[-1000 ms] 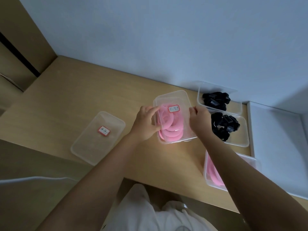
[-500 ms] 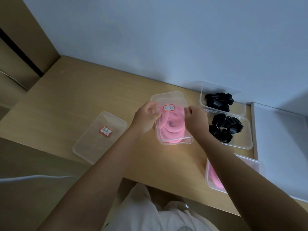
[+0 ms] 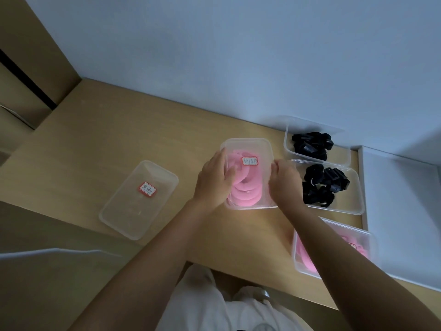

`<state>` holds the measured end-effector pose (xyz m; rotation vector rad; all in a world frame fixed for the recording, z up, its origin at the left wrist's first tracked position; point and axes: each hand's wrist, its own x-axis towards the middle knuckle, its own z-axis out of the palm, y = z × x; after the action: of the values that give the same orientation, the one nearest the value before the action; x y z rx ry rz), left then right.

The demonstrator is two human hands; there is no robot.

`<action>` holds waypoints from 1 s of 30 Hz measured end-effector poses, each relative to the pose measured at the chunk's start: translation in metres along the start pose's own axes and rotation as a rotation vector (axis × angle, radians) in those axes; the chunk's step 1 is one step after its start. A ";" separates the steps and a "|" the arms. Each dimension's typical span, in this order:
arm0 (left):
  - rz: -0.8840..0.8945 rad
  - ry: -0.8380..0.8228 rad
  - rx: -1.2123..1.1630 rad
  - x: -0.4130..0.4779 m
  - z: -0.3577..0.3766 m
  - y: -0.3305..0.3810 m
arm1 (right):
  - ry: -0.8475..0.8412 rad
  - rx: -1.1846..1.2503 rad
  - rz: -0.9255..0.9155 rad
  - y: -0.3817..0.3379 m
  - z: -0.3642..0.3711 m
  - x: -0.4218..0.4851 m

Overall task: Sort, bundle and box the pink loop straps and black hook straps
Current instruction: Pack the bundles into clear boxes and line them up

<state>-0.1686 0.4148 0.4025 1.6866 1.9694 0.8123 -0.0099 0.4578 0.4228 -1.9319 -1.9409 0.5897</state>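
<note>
The lidded box (image 3: 248, 145) of pink loop straps (image 3: 245, 197) stands on the desk (image 3: 95, 144). The left hand (image 3: 213, 185) and right hand (image 3: 284, 182) clasp its long sides, fingers bent over the lid. I judge it light and slippery, the straps soft. Right of it are two open boxes (image 3: 353, 209) of black hook straps (image 3: 310, 146) and one pink box (image 3: 367, 237). Left is one labelled lid (image 3: 133, 211).

Light wooden counter (image 3: 95, 144), back edge against the wall. Left: one clear labelled tray (image 3: 133, 211), lying flat. Centre: lidded box (image 3: 248, 143) of pink loop straps (image 3: 245, 194). Right rear: rear open box (image 3: 338, 149) and second open box (image 3: 355, 199), just beside each other, both with black hook straps (image 3: 310, 145). Right front edge: front box (image 3: 367, 244), pink contents.
</note>
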 end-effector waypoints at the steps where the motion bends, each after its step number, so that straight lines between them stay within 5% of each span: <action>1: 0.012 0.058 -0.023 -0.002 -0.001 0.001 | 0.005 0.055 0.011 0.000 0.001 0.001; 4: 0.090 0.176 0.063 -0.002 -0.005 -0.001 | 0.030 0.214 0.107 0.001 -0.002 0.002; 11: 0.178 0.047 0.276 -0.004 0.005 0.007 | 0.023 0.375 0.149 -0.003 -0.006 0.010; 15: -0.066 0.159 0.230 -0.002 0.007 0.008 | -0.029 0.249 0.080 -0.008 0.001 0.007; 17: -0.189 0.058 0.213 -0.001 0.008 0.004 | -0.033 0.168 0.047 -0.009 0.004 0.004; 27: -0.424 -0.009 -0.787 -0.015 0.005 0.002 | -0.025 -0.012 0.011 -0.007 0.003 -0.006; 30: -0.443 -0.022 -0.706 -0.011 0.002 0.006 | -0.018 -0.031 0.003 -0.007 0.004 -0.010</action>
<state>-0.1615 0.4048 0.4045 0.8157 1.6557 1.1230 -0.0178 0.4480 0.4231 -1.9552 -1.9695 0.5838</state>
